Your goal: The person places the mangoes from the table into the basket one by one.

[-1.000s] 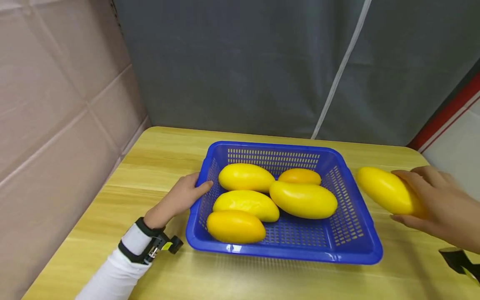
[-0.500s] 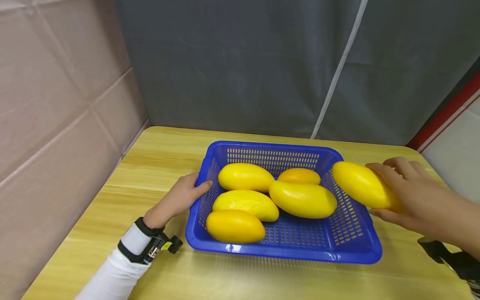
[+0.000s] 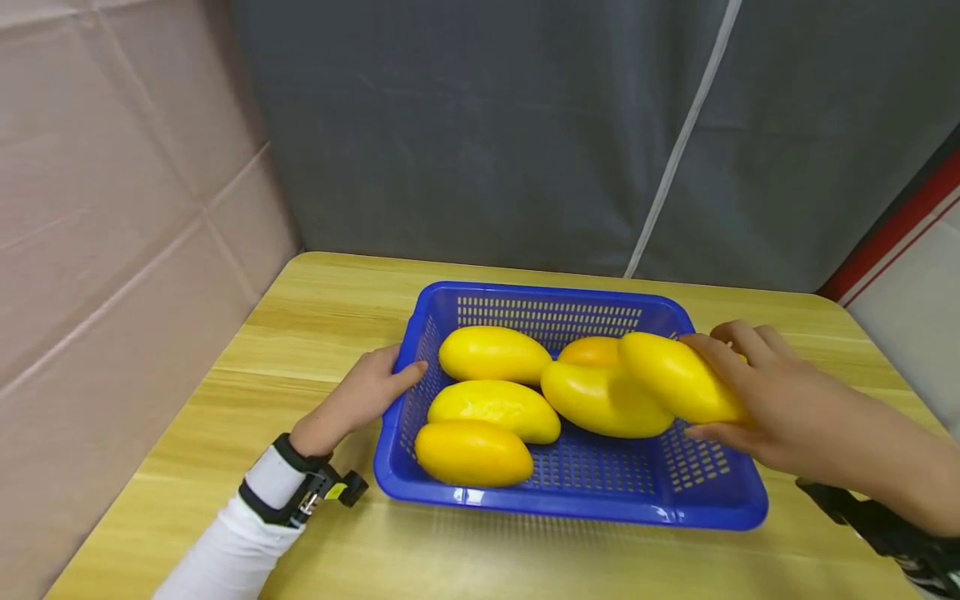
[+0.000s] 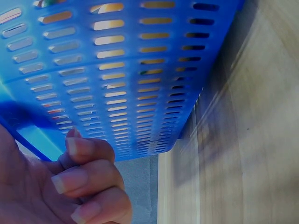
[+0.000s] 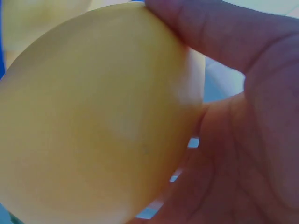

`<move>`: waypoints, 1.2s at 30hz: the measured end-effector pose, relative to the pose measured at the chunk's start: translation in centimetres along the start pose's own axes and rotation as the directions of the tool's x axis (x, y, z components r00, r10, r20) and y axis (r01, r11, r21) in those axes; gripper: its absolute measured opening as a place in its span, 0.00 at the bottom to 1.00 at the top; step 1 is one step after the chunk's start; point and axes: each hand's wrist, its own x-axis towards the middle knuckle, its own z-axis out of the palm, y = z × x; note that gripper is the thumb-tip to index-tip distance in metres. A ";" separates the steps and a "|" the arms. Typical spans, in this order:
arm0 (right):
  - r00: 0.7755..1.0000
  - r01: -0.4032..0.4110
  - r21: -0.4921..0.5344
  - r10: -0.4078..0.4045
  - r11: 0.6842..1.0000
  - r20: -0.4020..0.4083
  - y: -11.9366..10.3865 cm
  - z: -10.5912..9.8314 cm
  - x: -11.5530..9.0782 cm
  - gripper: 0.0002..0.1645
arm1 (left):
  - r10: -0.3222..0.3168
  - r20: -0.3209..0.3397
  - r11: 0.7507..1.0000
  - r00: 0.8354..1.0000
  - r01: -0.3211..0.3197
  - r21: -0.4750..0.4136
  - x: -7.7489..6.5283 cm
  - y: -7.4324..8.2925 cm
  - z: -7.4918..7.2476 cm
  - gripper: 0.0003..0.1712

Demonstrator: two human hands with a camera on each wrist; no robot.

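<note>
My right hand point(image 3: 765, 400) grips a yellow mango point(image 3: 675, 377) by one end, thumb below and fingers over the top. That mango is above the right side of a blue plastic basket point(image 3: 570, 510), overlapping other fruit in the head view. Close up in the right wrist view, the held mango point(image 5: 98, 116) fills most of the frame. My left hand point(image 3: 367, 387) holds the basket's left rim, thumb over the edge. Curled fingers point(image 4: 93, 179) show outside the slotted wall point(image 4: 112, 84) in the left wrist view. Several mangoes point(image 3: 491, 354) lie inside the basket.
The basket stands on a wood-grain table point(image 3: 300, 333). A grey curtain point(image 3: 480, 142) hangs behind it, a pinkish padded wall point(image 3: 112, 192) rises at left, and a red-edged white panel point(image 3: 915, 308) is at right.
My right hand has carried its mango leftward, from beside the basket to over its right side. The left hand stays on the rim, and the basket and its mangoes have stayed put.
</note>
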 end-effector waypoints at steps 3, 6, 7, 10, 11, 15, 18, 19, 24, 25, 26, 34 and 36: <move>0.997 0.068 0.021 -0.067 0.997 -0.032 -0.7 0.3 0.3 0.49 | 0.005 -0.001 1.000 1.000 -0.005 0.005 0.0 0.0 0.0 0.22; 0.992 0.117 0.034 -0.116 0.993 -0.044 -1.3 0.5 0.5 0.49 | 0.004 -0.003 1.000 1.000 -0.004 0.006 0.0 -0.1 0.0 0.22; 0.991 0.127 0.037 -0.125 0.991 -0.043 -1.5 0.5 0.6 0.49 | 0.004 -0.001 1.000 1.000 -0.004 0.005 0.0 -0.1 0.0 0.22; 0.988 0.151 0.059 -0.149 0.987 -0.029 -2.0 0.6 1.0 0.48 | 0.000 0.002 1.000 1.000 0.000 0.002 0.0 -0.2 0.1 0.22; 0.987 0.163 0.067 -0.161 0.984 -0.026 -2.2 0.7 1.1 0.48 | 0.002 0.003 1.000 1.000 -0.002 0.004 0.0 -0.2 0.1 0.22; 0.980 0.196 0.118 -0.199 0.974 0.015 -3.0 0.9 1.5 0.44 | 0.009 -0.002 1.000 1.000 -0.009 0.011 0.0 -0.2 0.1 0.22; 0.977 0.182 0.149 -0.196 0.972 0.084 -3.5 1.1 1.7 0.42 | 0.011 -0.005 1.000 1.000 -0.011 0.014 0.1 -0.2 0.1 0.22; 0.976 0.170 0.158 -0.188 0.973 0.109 -3.6 1.1 1.8 0.41 | 0.010 -0.006 1.000 1.000 -0.010 0.014 0.1 -0.2 0.1 0.22; 0.971 0.123 0.179 -0.155 0.976 0.183 -4.1 1.6 2.1 0.42 | 0.014 -0.003 1.000 1.000 -0.014 0.018 0.1 -0.2 0.1 0.21; 0.969 0.123 0.183 -0.157 0.975 0.189 -4.2 1.7 2.2 0.42 | 0.016 -0.004 1.000 1.000 -0.016 0.019 0.1 -0.2 0.1 0.21; 0.968 0.125 0.185 -0.161 0.975 0.194 -4.3 1.8 2.3 0.43 | 0.020 -0.004 1.000 1.000 -0.020 0.019 0.1 -0.2 0.1 0.21; 0.959 0.156 0.180 -0.193 0.971 0.206 -4.6 2.2 2.8 0.47 | 0.030 -0.003 0.999 1.000 -0.030 0.026 0.1 -0.2 -0.1 0.22; 0.955 0.157 0.188 -0.198 0.970 0.223 -4.7 2.2 2.9 0.47 | 0.028 -0.002 0.999 1.000 -0.028 0.025 0.1 -0.2 -0.1 0.22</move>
